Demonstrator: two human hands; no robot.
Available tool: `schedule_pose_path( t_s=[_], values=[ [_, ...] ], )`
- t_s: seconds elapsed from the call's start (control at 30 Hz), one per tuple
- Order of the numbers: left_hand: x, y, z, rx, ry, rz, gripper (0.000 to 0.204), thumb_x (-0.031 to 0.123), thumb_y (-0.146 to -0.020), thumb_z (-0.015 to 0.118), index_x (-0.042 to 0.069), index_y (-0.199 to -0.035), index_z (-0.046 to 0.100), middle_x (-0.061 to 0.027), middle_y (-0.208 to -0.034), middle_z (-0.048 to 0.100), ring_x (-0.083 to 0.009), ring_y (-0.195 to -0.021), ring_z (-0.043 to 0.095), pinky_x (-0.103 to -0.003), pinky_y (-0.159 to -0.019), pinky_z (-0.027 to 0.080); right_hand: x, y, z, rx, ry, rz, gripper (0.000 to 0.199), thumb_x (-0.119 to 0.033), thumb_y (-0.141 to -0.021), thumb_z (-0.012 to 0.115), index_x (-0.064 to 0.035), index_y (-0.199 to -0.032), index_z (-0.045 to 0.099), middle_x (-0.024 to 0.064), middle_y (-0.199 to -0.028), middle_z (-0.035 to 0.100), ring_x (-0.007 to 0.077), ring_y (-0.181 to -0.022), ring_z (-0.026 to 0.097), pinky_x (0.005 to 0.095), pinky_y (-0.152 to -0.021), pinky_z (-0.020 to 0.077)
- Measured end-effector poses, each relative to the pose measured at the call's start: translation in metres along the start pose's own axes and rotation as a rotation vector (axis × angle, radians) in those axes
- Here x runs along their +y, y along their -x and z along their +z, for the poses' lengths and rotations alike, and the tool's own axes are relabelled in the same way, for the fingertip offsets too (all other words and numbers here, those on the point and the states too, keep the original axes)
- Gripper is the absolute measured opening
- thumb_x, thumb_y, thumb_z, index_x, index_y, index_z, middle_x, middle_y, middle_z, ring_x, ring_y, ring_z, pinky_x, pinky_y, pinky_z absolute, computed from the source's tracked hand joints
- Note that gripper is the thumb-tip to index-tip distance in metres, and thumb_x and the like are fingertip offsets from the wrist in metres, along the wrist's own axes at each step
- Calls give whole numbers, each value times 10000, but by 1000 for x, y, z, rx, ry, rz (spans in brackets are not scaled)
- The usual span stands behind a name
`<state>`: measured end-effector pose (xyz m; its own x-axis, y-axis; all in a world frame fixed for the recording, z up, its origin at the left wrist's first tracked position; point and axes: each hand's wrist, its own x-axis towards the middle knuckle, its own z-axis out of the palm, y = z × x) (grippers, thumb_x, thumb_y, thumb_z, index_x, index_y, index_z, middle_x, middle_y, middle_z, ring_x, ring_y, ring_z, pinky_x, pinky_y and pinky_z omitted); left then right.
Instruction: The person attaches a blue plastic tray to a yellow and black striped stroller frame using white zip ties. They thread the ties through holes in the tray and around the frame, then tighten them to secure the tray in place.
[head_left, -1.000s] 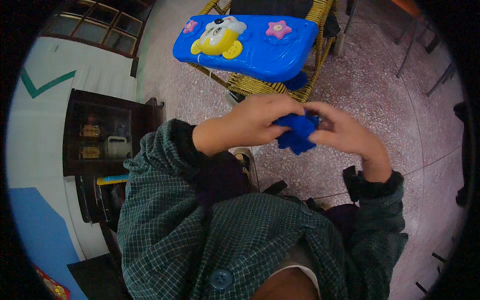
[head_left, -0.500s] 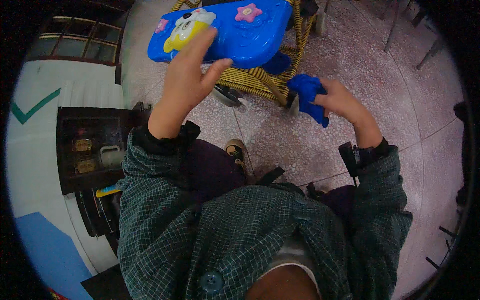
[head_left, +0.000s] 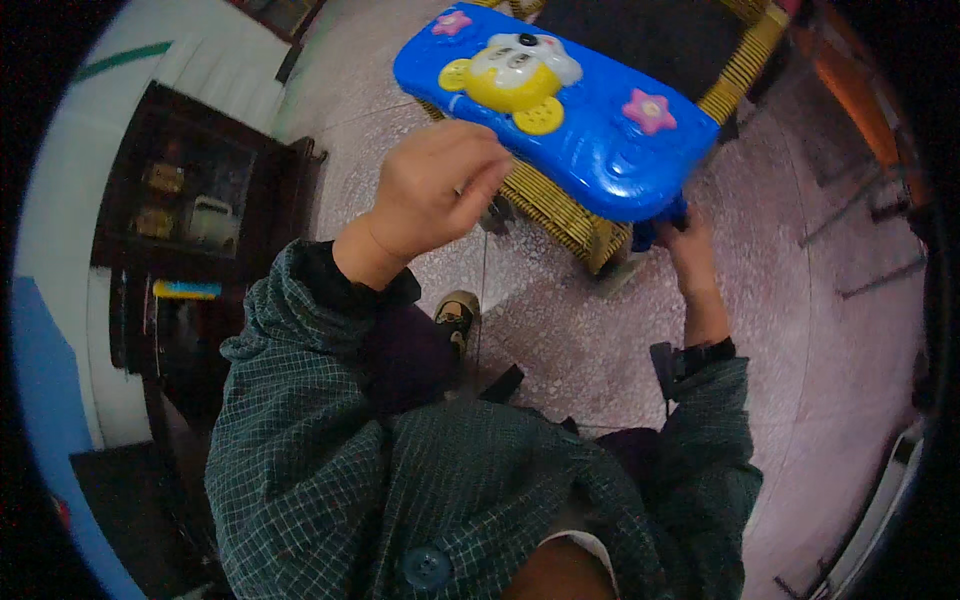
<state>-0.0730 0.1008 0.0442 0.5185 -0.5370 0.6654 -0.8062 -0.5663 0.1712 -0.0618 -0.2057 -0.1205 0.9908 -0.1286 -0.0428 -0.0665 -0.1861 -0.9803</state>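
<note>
A blue plastic tray with pink flowers and a yellow-and-white animal face sits across a seat woven in yellow and black. My left hand is at the tray's near left edge, its fingers curled in toward the thumb; whatever may be inside them is hidden. At the tray's near right corner, my right hand grips a dark blue cloth. Part of the cloth is tucked from sight beneath the corner.
To the left, a dark glass-fronted cabinet stands against a white wall. An orange chair with thin metal legs is at the upper right. My shoe rests on the speckled tile floor.
My right hand has brought the cloth to the tray's corner. My left hand has come off the animal face and its fingers have curled. The tray appears farther right and more tilted in view.
</note>
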Motion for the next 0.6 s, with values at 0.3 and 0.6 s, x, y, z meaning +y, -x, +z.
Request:
schedule_pose_path(
  t_s=[0.3, 0.6],
  values=[
    [-37, 25, -7, 32, 842, -1106, 310, 302, -840, 532, 15, -741, 591, -55, -716, 592, -127, -558, 552, -231, -475, 418, -13, -7, 31, 153, -507, 19, 331, -142, -848, 458, 22, -1135, 450, 138, -1027, 547, 216, -827, 560, 341, -714, 464],
    [-11, 49, -12, -293, 811, -1071, 308, 297, -866, 499, 33, -1009, 566, -50, -810, 601, -119, -670, 575, -232, -543, 442, -103, 60, 40, -80, -663, -128, 389, -341, -903, 364, 16, -938, 515, 140, -780, 582, 218, -629, 566, 344, -573, 474]
  ],
)
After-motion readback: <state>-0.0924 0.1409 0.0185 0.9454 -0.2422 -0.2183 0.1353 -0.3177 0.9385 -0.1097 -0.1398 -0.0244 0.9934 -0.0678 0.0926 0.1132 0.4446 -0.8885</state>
